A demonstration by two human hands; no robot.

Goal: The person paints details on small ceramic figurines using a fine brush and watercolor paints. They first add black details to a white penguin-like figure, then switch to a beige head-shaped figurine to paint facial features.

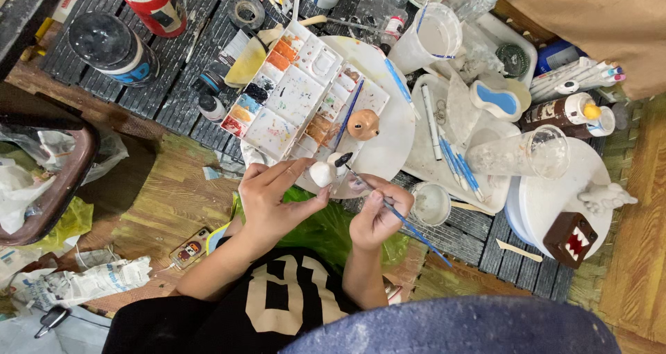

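Fingers (295,177) of left hand (277,201) pinching small white figure (321,173) over round white board (388,128), right hand (378,218) gripping blue brush (409,225), tip at black patch. Probably smudged wet paint from slipping thumb, or stray black dab if brush wobbles.

A single head-worn camera looks almost straight down from above the person's lap, close over the work. The left hand (274,198) and right hand (378,218) sit low in the middle, with the paint palette (295,94) just beyond them.
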